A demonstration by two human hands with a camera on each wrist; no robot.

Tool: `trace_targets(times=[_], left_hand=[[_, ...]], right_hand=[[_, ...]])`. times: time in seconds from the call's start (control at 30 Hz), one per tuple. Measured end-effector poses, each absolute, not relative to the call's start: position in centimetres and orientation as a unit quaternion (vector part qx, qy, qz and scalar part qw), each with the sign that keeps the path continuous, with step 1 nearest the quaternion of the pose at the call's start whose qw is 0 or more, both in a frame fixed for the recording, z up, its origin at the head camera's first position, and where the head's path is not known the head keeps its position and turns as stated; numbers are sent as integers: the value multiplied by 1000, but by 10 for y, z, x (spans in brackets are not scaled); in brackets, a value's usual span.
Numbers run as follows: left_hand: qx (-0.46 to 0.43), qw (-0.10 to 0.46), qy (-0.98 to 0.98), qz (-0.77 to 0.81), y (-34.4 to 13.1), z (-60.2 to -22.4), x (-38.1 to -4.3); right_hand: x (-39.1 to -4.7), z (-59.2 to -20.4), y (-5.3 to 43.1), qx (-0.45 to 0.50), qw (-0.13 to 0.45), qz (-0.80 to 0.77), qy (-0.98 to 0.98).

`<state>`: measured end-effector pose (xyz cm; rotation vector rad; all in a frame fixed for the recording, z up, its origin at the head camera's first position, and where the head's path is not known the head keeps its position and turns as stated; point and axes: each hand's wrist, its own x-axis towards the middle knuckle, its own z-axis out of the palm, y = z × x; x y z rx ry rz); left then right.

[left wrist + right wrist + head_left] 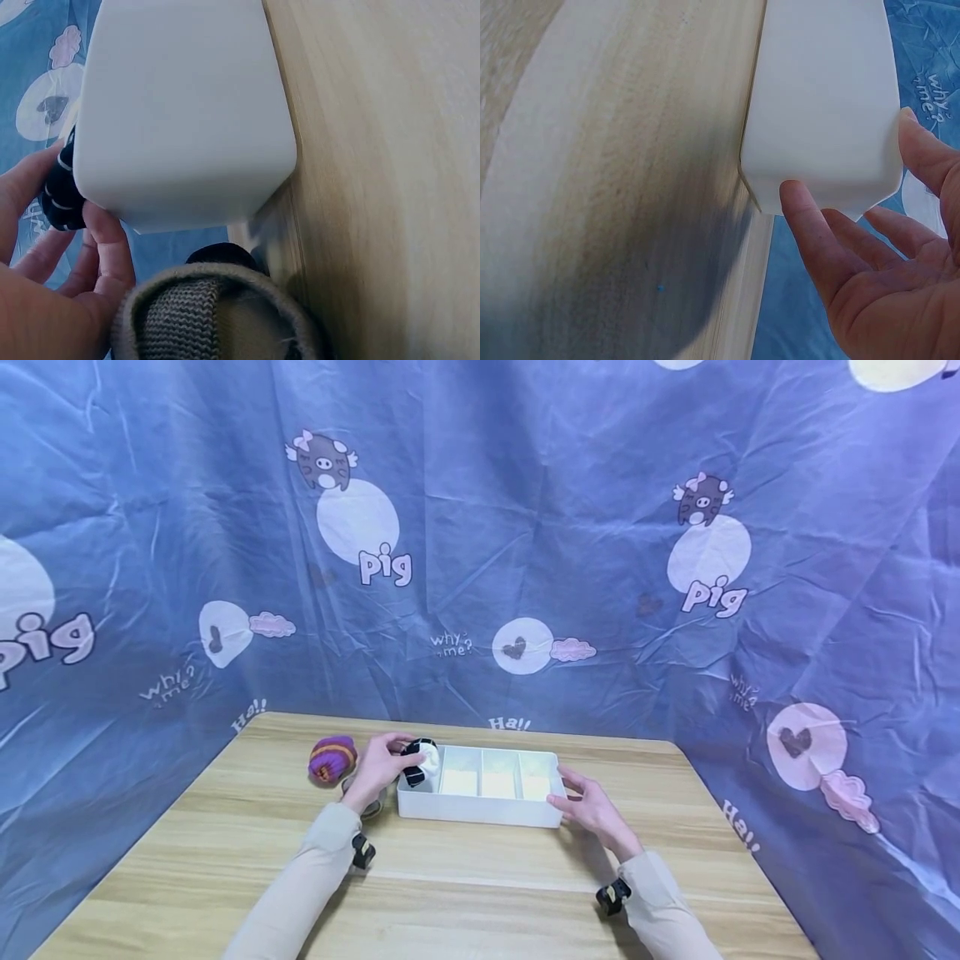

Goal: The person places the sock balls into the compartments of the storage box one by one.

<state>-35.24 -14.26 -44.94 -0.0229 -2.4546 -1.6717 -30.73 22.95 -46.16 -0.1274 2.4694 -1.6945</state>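
A white divided box (480, 810) lies lengthwise on the table, its several compartments facing up. My left hand (379, 768) holds a rolled black-and-white sock (427, 760) at the leftmost compartment, thumb on the near side. In the left wrist view that sock's dark striped part (63, 191) shows between thumb and fingers beside the box's rim; the rest is hidden. My right hand (596, 810) grips the right end of the box, with thumb and fingers spread across it. The right wrist view shows the fingertips (795, 191) touching the box's outer wall.
A purple rolled sock (332, 760) with orange bands lies left of my left hand. Under my left wrist sits a brownish rolled sock (187, 315) with a ribbed part, partly hidden in the head view. A blue printed curtain (480, 568) hangs behind the wooden table (480, 893).
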Motion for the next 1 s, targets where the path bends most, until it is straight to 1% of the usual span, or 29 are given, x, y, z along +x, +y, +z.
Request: trace_targets(times=[0.33,0.67,1.0], left_hand=[[4,111,-852,-512,-139,-453,-355],[-17,142,-871,-470,-132,-457,-358],[-25,142,-883,-447,-127,-458,-360]], right_hand=[[-308,-463,230,-45,81,-568,818],[-310,-464,232,-44,77,-568,818],[-310,-464,231,-41,72,-569,818]])
